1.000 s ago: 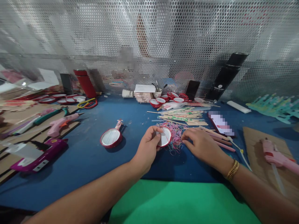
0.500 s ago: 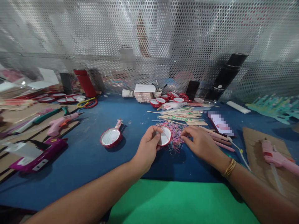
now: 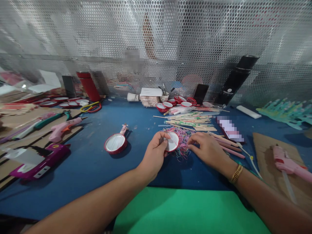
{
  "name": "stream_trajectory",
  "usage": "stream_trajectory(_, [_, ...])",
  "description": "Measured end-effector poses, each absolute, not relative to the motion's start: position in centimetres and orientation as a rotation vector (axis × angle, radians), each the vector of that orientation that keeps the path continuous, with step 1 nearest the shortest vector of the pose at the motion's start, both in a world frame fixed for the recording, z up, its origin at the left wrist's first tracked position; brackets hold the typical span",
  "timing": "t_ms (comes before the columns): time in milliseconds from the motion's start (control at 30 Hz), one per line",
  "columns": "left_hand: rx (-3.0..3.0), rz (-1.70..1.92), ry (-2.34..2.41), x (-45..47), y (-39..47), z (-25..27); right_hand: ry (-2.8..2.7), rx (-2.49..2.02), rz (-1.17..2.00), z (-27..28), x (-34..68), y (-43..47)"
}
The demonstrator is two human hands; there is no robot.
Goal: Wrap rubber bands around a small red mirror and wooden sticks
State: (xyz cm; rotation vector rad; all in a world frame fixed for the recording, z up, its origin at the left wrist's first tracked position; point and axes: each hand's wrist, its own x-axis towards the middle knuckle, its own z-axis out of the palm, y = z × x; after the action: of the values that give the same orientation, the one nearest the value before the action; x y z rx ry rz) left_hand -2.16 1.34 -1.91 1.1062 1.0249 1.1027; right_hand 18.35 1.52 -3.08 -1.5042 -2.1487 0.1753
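Observation:
My left hand (image 3: 157, 148) grips a small round dish (image 3: 173, 142) with a white inside and red rim, thumb over its edge. A thin line runs across its face. Behind and beneath it lies a heap of thin coloured rubber bands (image 3: 184, 152). At the heap's right edge my right hand (image 3: 204, 146) has thumb and forefinger closed together; whatever is between the fingertips is too small to make out. Left of my hands, a similar red-rimmed dish (image 3: 115, 143) lies on the blue table with thin lines across it and a short pink piece at its rim.
Wooden sticks (image 3: 192, 120) lie behind the heap, pink rods (image 3: 230, 148) to its right. Pink glue guns (image 3: 287, 162) (image 3: 63, 129) rest on both sides, a purple tool (image 3: 44, 164) at left. Bottles (image 3: 89, 86) (image 3: 236, 81) stand along the perforated metal wall (image 3: 109, 39).
My right hand has shifted slightly left, nearer the dish. The left hand and its dish have barely moved.

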Motion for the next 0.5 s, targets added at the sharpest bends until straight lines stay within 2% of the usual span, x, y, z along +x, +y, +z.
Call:
stream_trajectory(300, [1.136,1.085,1.071,-2.25,1.30,-1.91,-1.903,-1.507,0.530,-2.54,18.28,1.28])
stream_trajectory(500, [1.157,1.076,1.081,-2.26,1.26,-1.91,-1.844,-1.478,0.588,-3.09,18.37,1.37])
